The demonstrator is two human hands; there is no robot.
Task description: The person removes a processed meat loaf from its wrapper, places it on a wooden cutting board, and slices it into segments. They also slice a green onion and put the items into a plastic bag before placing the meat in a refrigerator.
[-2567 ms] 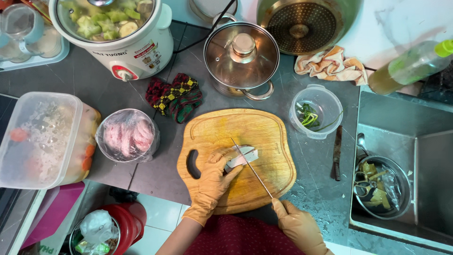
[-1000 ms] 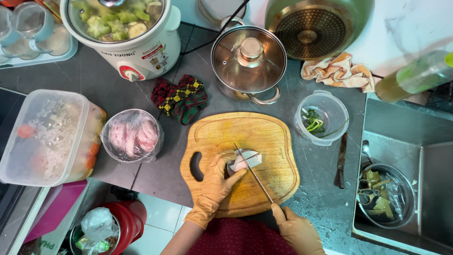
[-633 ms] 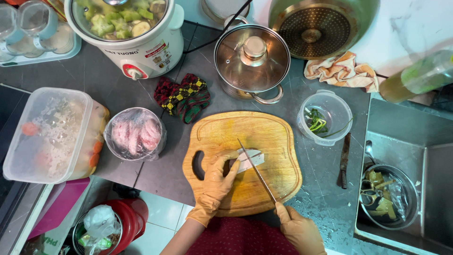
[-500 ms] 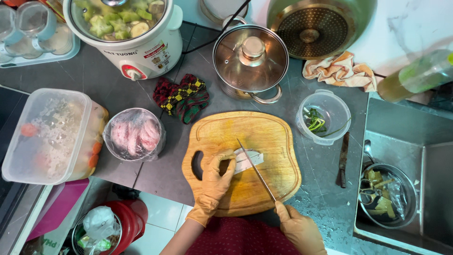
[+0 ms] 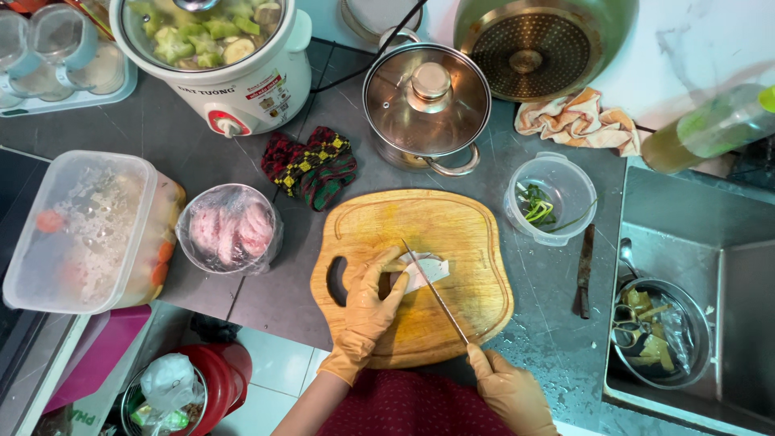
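While the left hand [image 5: 367,311], gloved, lies on the board [image 5: 420,274] with fingers curled and fingertips pressed onto a pale piece of food [image 5: 421,270], the right hand [image 5: 508,391], also gloved, is wrapped tight round the handle of a knife [image 5: 436,295]. Blade runs diagonally up-left from the right hand, its edge against the food, just beside the left fingertips. Food sits near the middle of the board, slightly left.

Board lies on a dark counter [image 5: 202,153]. Left of it: bowl of pink meat under plastic wrap [image 5: 230,230], then a lidded plastic box [image 5: 85,234]. Behind the board: checked cloth [image 5: 315,165], lidded steel pot [image 5: 426,105], white cooker [image 5: 214,56] with green vegetable pieces inside. Right of the board: clear tub with green scraps [image 5: 549,202], a second dark knife [image 5: 583,270] lying flat on the counter, well apart from both hands. Sink [image 5: 710,242] at far right holds a metal bowl of peelings [image 5: 658,331]. Orange rag [image 5: 577,121] and green bottle [image 5: 710,129] behind it.
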